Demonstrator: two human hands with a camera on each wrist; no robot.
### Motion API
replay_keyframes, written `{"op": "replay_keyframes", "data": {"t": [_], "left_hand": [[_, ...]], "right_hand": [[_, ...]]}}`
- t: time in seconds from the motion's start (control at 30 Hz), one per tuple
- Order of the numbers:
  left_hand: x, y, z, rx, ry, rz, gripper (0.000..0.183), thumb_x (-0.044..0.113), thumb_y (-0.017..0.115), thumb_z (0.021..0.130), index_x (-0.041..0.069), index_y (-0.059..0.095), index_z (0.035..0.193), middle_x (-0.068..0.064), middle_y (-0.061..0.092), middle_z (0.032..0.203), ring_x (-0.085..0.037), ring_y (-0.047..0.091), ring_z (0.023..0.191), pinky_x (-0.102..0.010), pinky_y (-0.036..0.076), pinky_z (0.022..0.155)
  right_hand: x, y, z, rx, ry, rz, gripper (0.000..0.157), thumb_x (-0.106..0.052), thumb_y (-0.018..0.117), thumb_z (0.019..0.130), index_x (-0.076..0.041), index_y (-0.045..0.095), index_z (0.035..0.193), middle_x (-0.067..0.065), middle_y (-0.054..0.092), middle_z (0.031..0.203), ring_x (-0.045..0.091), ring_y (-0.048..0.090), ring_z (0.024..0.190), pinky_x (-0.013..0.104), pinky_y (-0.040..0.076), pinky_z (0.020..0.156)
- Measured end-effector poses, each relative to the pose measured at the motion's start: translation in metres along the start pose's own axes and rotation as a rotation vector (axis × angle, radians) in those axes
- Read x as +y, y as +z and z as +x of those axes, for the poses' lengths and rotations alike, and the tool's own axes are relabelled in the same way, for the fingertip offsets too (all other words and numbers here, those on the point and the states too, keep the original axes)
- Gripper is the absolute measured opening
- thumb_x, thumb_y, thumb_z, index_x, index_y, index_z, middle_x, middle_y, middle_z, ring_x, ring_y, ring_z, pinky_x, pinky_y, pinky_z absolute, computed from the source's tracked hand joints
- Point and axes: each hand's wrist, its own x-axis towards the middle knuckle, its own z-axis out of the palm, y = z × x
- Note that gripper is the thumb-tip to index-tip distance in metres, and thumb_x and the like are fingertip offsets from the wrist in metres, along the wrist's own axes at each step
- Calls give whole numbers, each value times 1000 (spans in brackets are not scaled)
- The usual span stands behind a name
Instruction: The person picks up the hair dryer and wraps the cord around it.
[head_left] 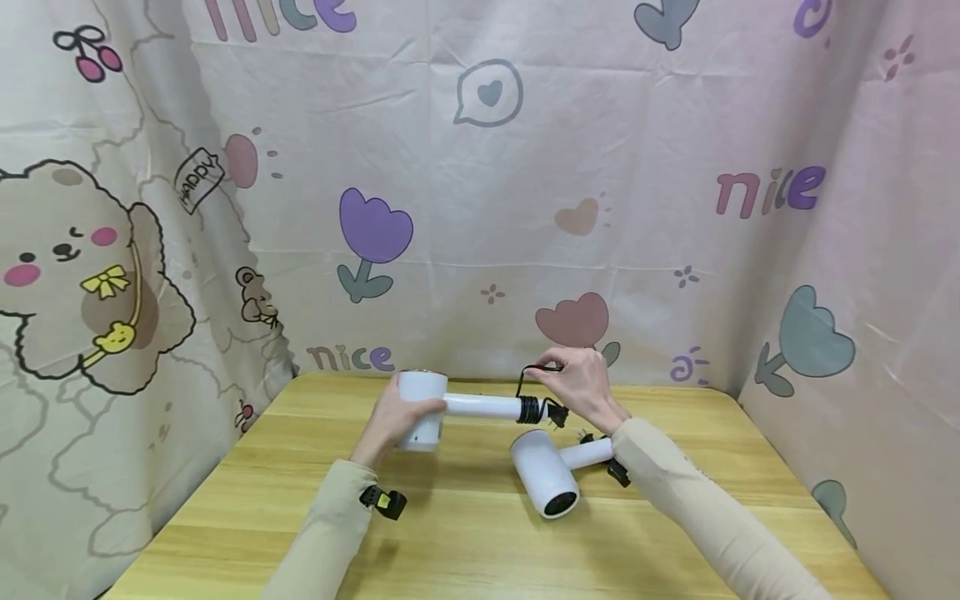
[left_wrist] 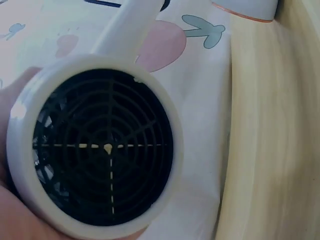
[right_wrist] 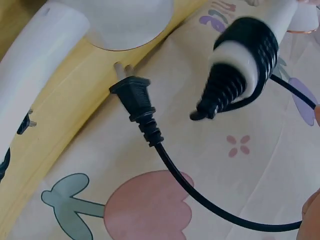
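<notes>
A white hair dryer point(head_left: 426, 390) is held up over the table, its handle pointing right. My left hand point(head_left: 388, 423) grips its body, thumb across the front. The left wrist view shows its dark round grille point(left_wrist: 107, 180), with fingers at the left edge. Black cord point(head_left: 529, 409) is wound round the handle's end. My right hand point(head_left: 579, 382) pinches a loose stretch of that cord above the handle. A two-pin plug point(right_wrist: 134, 100) dangles from the pinched cord in the right wrist view, where only bits of fingers point(right_wrist: 311, 220) show at the right edge.
A second white hair dryer point(head_left: 538, 473) lies on the wooden table point(head_left: 465, 542), below my right hand. Its handle end and black cord point(head_left: 618, 473) are partly behind the right sleeve point(head_left: 675, 475). A printed cloth point(head_left: 480, 183) hangs behind and at both sides.
</notes>
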Motion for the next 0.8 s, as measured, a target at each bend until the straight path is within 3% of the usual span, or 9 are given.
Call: {"op": "replay_keyframes", "data": {"t": [0.27,0.63,0.8], "left_hand": [[5,-3,3,53,-52,-63,84,30,84,73,6,38,139,-21,54,119,-27,63,86,-35,60,62],[7,-1,5,177,-97,-97,87,41,83,72,7,39,138,-16,55,118,-25,62,89,-31,58,67],[5,5,6,230,-96,-206,86,38,83,74,9,38,141,-15,53,122,-24,63,90,-32,60,69]], "right_hand": [[-14,2,-1,16,-44,27,9,-22,85,73,-19,76,73,-6,71,64,-2,52,47,17,38,45],[-16,1,-4,25,-110,-38,11,-20,86,73,-16,75,74,-4,72,67,4,57,50,16,40,47],[-14,1,-9,12,-101,-14,7,-21,81,79,-15,77,78,-4,73,69,0,50,47,15,35,44]]}}
